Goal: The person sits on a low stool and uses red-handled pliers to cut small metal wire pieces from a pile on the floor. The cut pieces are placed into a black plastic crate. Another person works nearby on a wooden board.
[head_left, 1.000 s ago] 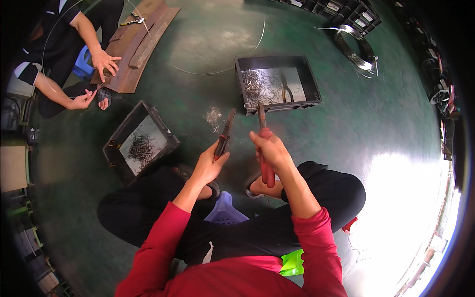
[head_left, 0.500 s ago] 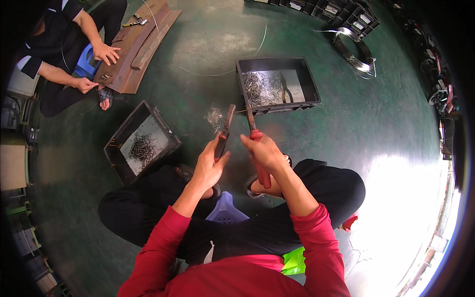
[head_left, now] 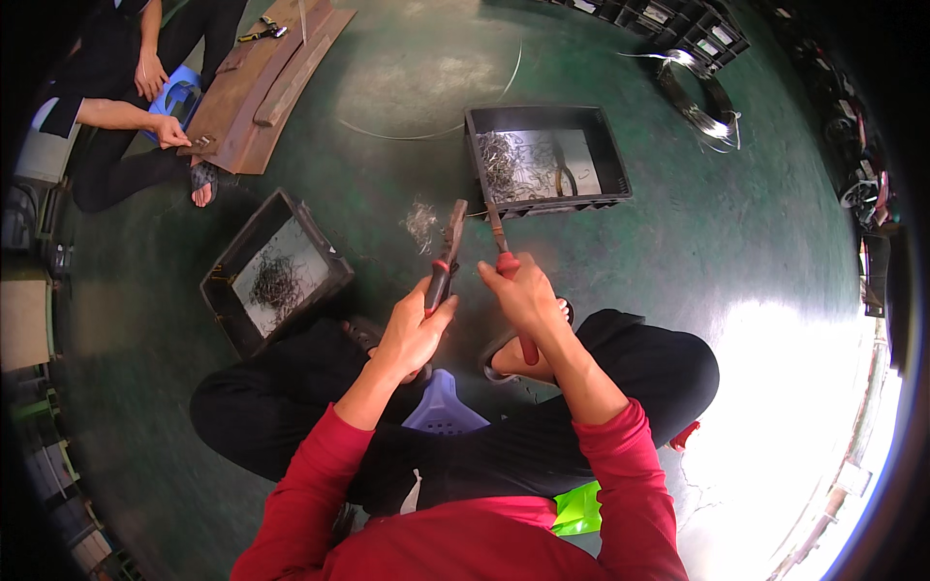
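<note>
My left hand [head_left: 415,329] is closed around pliers [head_left: 442,273] with black and red handles, jaws pointing up and away from me. In my right hand [head_left: 528,298] is a second red-handled plier-like tool [head_left: 508,262], held nearly parallel to the first. A short thin wire [head_left: 475,214] spans the small gap between the two tools' tips. Just left of the tips, a loose pile of small silvery wire pieces [head_left: 421,225] lies on the green floor. Beyond my right hand stands a black crate [head_left: 572,205] holding small bent wire pieces and another pair of pliers [head_left: 564,176].
A second black crate [head_left: 327,259] with a dark heap of wire pieces [head_left: 276,281] sits left of my feet. A wire coil [head_left: 699,107] lies far right near stacked crates [head_left: 678,24]. At upper left, a co-worker's hand [head_left: 170,132] is at a brown board [head_left: 237,121].
The pliers in my left hand have turned slightly, showing more of their handles. The co-worker's farther hand has drawn back from the board toward the body. My right hand stays nearly in place.
</note>
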